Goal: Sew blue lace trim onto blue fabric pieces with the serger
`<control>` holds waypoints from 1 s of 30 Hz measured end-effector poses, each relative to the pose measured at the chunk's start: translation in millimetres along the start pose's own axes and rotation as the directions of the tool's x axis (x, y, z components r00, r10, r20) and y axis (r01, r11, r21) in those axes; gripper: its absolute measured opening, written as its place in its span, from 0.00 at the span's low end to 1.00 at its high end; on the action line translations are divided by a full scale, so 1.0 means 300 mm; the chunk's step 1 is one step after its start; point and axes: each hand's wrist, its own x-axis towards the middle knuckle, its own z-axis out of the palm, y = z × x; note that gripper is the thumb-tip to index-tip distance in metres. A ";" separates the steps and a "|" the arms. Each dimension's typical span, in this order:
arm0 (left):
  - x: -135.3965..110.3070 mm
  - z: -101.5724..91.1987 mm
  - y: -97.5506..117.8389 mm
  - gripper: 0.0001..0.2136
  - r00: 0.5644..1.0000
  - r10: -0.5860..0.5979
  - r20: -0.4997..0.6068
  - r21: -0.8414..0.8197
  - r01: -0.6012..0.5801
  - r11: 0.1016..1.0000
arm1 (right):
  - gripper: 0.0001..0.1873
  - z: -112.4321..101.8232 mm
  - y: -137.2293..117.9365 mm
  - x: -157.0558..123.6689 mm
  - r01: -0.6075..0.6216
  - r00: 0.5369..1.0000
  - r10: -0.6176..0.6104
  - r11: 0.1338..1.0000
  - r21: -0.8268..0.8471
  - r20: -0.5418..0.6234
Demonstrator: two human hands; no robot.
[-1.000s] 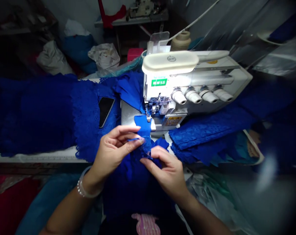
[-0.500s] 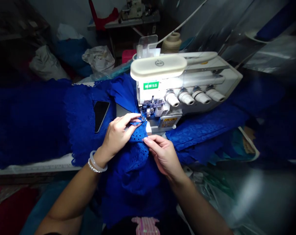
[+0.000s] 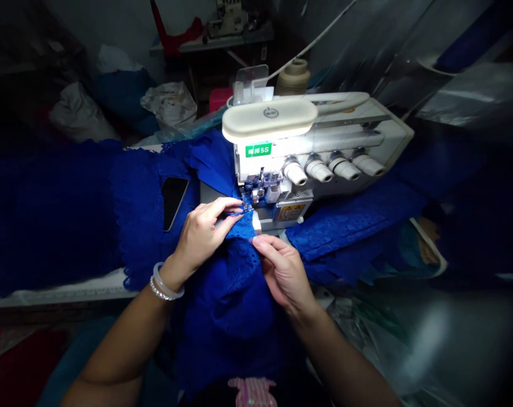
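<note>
Left forearm [image 3: 121, 333] slants up from lower left; left hand [image 3: 199, 229] palm down beside presser foot [image 3: 247, 207], grip pinched nearly together on blue eyelet fabric [image 3: 241, 230]. Right forearm [image 3: 341, 353] rises from lower right; right hand [image 3: 285, 268] has thumb-and-forefinger grip closed on fabric edge. One second ago, both hands sat farther from presser foot; now fabric's top end lies at it, on sewing machine [image 3: 316, 141]. Fabric's long axis runs from presser foot down toward bottom of view.
</note>
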 end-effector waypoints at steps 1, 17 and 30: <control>0.001 0.000 -0.001 0.10 1.000 -0.006 -0.001 -0.004 0.006 1.000 | 0.09 -0.004 0.007 -0.001 0.020 1.000 -0.020 1.000 -0.020 0.000; -0.062 -0.015 0.074 0.06 0.988 -0.134 -0.083 0.073 0.140 0.987 | 0.09 -0.066 0.046 -0.064 0.254 0.964 -0.264 0.899 -0.358 0.022; -0.039 0.051 0.128 0.03 0.997 -0.037 0.065 0.325 0.014 0.946 | 0.12 -0.098 0.045 -0.075 0.265 0.951 -0.306 0.883 -0.387 -0.048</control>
